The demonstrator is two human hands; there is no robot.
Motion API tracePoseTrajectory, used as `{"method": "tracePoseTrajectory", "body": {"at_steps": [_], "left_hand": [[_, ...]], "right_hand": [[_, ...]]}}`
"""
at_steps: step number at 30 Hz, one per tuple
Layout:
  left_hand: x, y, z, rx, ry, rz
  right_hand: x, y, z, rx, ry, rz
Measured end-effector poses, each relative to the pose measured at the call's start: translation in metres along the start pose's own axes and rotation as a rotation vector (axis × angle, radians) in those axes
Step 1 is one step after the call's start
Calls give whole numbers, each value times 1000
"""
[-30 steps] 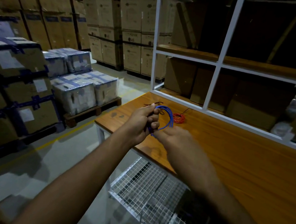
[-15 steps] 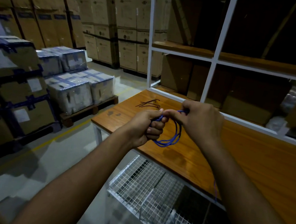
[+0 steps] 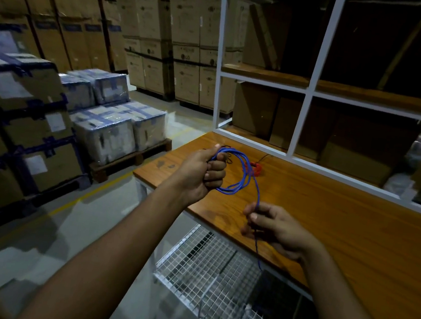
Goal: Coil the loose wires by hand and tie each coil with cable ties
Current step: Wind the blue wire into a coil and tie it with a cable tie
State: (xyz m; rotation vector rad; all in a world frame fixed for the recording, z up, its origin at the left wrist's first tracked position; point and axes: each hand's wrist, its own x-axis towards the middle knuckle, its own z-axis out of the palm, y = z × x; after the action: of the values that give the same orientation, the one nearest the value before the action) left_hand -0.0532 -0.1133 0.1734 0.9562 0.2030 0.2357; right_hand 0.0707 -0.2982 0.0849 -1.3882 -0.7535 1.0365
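Note:
My left hand (image 3: 204, 170) grips a coil of blue wire (image 3: 241, 182) in its fist, held above the left end of the wooden table (image 3: 342, 230). The loops hang out to the right of the fist. One loose strand runs down from the coil to my right hand (image 3: 275, 228), which pinches it between thumb and fingers nearer the table's front edge. The blue tail drops below that hand past the table edge. A red wire coil (image 3: 257, 169) lies on the table behind the blue loops. Thin black cable ties (image 3: 228, 159) peek out behind my left fist.
A white-framed shelf unit (image 3: 308, 97) with cardboard boxes stands along the back of the table. A white wire-mesh rack (image 3: 218, 275) sits below the table's front edge. Stacked cartons and wrapped pallets (image 3: 111, 130) fill the floor to the left.
My right hand has left the top of the coil and moved down and toward me, now pinching the loose strand lower. The coil shows more loops; the left fist stayed put.

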Motion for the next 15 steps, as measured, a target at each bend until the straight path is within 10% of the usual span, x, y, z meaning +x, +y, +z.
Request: {"method": "tracePoseTrajectory", "body": {"at_steps": [8,15], "left_hand": [[13,16,-6,134,64,124],[23,29,-10,120,158,214]], "right_hand": [[1,34,31,-290,604,-106],[-6,39,58,-727,700,-134]]}}
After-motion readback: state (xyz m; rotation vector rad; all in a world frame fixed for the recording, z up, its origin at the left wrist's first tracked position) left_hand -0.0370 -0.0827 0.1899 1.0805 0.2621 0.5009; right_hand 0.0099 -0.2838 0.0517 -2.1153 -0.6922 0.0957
